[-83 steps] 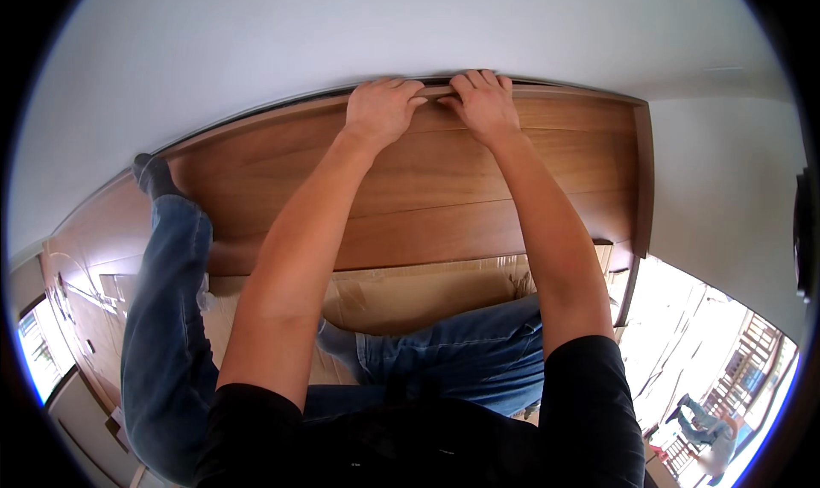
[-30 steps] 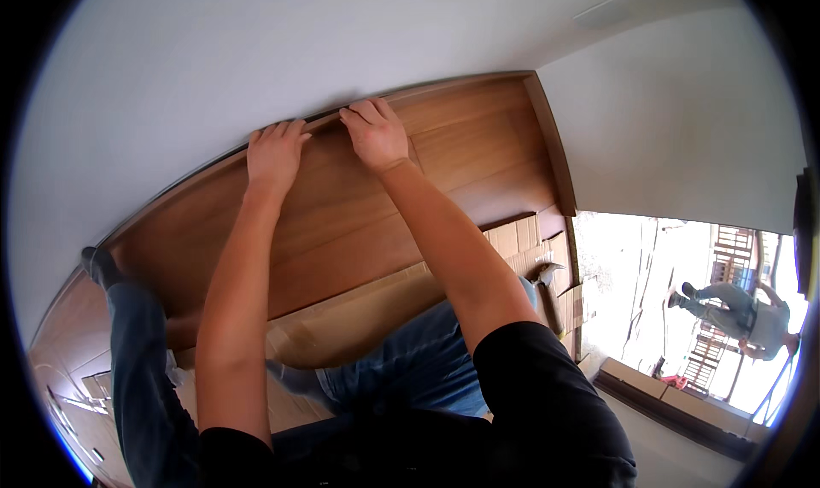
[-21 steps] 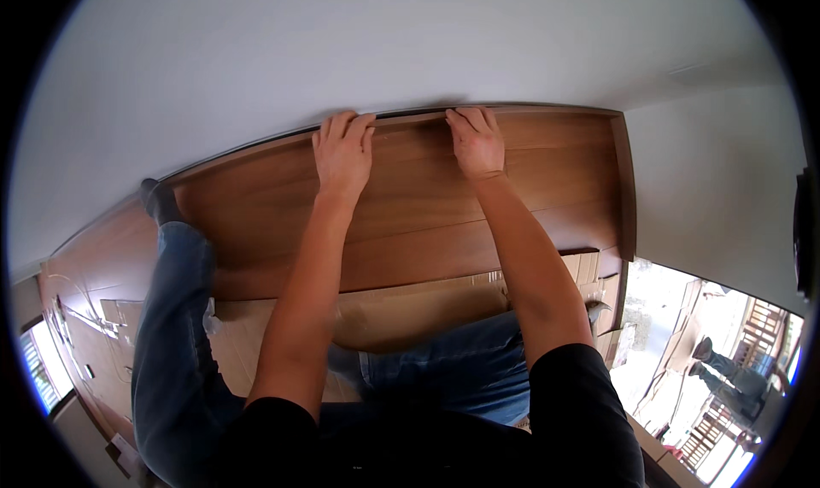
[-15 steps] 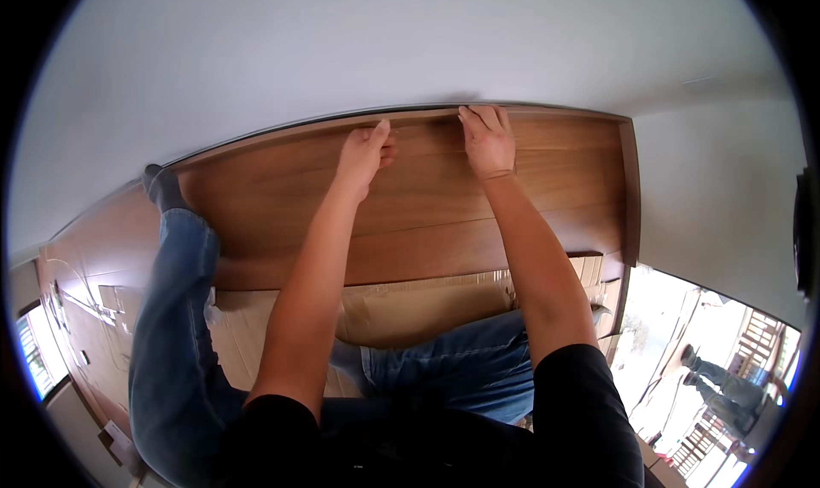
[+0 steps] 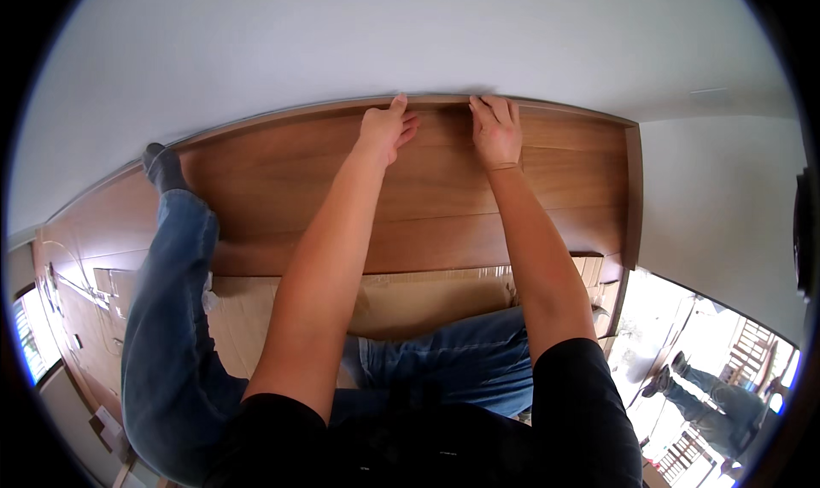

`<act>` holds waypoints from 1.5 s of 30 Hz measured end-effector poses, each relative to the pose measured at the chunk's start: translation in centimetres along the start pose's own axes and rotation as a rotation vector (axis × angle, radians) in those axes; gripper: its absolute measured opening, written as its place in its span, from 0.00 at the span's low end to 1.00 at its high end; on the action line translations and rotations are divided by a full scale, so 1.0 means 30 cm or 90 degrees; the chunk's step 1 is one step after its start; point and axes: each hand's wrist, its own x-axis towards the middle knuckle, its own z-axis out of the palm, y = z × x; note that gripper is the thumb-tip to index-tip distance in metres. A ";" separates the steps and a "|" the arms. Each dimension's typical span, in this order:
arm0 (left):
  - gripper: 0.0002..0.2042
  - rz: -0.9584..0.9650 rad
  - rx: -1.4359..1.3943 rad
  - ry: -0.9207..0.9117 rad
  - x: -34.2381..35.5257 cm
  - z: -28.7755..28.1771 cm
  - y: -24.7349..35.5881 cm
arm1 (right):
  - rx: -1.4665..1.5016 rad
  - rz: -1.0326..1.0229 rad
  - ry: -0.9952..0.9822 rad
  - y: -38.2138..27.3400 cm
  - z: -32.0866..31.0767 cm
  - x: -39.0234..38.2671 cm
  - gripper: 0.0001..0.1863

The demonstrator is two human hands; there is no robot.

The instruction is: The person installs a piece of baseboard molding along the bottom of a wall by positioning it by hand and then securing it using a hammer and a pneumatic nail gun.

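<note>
A long brown wooden trim strip (image 5: 303, 116) runs along the far edge of a wood-grain panel (image 5: 436, 202), up against a white wall. My left hand (image 5: 386, 132) rests its raised thumb on this strip, its other fingers loosely bent and apart over the panel. Just to its right, my right hand (image 5: 495, 134) grips the same strip, with its fingertips over the top edge beside the wall. The underside of that grip is hidden.
Flattened cardboard (image 5: 431, 304) lies under my legs. My socked foot (image 5: 162, 168) is braced at the panel's left end. A wooden end piece (image 5: 633, 196) stands up at the right. Beyond it, another person's legs (image 5: 705, 400) show in a bright area.
The dark gap between strip and wall has narrowed. My left hand has moved right and up to the strip, its thumb now against it; my right hand has shifted slightly.
</note>
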 end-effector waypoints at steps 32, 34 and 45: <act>0.31 0.024 0.142 -0.022 -0.010 0.082 0.022 | -0.030 -0.026 -0.128 0.034 -0.038 -0.046 0.33; 0.32 0.029 0.146 -0.016 0.002 0.095 0.013 | -0.006 -0.021 -0.107 0.041 -0.036 -0.045 0.33; 0.31 0.031 0.247 0.041 0.062 0.122 -0.009 | 0.045 0.018 -0.036 0.041 -0.046 -0.062 0.27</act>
